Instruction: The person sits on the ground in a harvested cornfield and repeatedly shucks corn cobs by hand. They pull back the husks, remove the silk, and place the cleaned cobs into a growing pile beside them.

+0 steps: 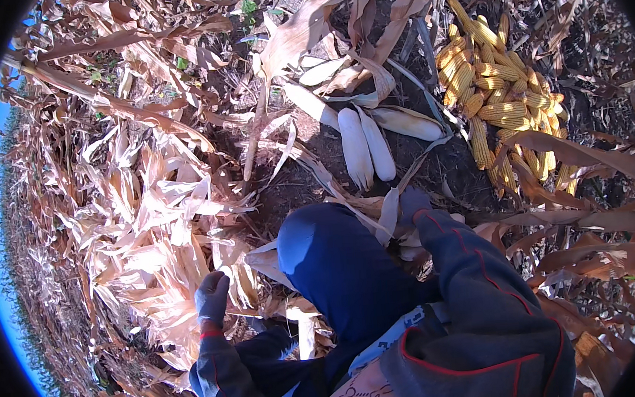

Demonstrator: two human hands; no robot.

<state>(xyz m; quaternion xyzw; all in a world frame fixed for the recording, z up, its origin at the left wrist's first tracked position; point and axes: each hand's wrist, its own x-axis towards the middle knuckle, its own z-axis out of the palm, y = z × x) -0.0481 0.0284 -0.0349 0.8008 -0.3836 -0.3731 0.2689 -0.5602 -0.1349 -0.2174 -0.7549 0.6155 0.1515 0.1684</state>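
Observation:
In a pale work glove, my left hand (212,297) hangs beside the heap of dry corn husks (154,256), its fingers curled; whether it holds anything is not plain. My right hand (414,203), gloved too, reaches down to the ground right of my raised knee, among loose husks (389,215); its fingers are mostly hidden and its grip cannot be made out. Ahead of the knee lie several pale, husk-covered corn ears, two of them side by side (356,149). Farther right is a pile of bare yellow corn cobs (504,114).
Dry corn stalks (114,105) and leaves cover much of the ground. One long leaf (588,155) crosses the lower part of the yellow pile. Dark bare soil (444,169) shows between the pale ears and the pile. A green plant (248,7) stands at the top.

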